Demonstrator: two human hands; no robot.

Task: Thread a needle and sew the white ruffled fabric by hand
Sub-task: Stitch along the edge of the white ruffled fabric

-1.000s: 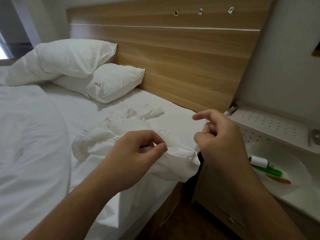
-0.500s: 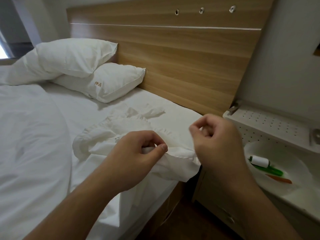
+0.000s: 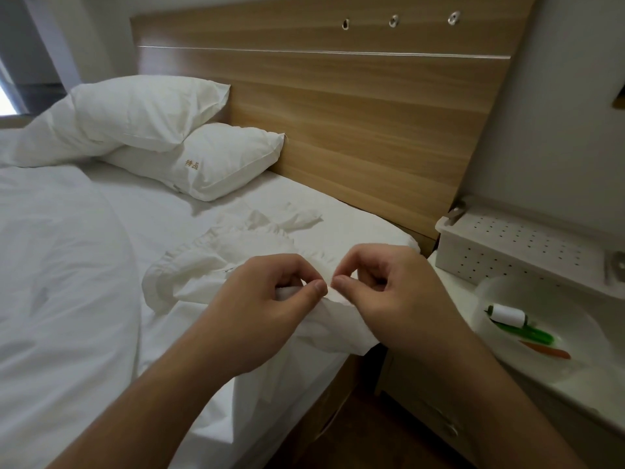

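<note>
Head view, frame centre: left hand (image 3: pixel 267 309) and right hand (image 3: pixel 389 299) pinch the white ruffled fabric (image 3: pixel 209 275) on the bed (image 3: pixel 67 265), thumbs nearly touching; needle apparently hidden.

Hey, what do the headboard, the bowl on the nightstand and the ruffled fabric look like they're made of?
The headboard looks like wood or wood-look laminate, matte, with straight horizontal grain. The bowl seems translucent white plastic: cloudy, softly glossy wall. The ruffled fabric, pinched by the left hand and right hand, looks like thin woven cotton, matte and creased.
</note>
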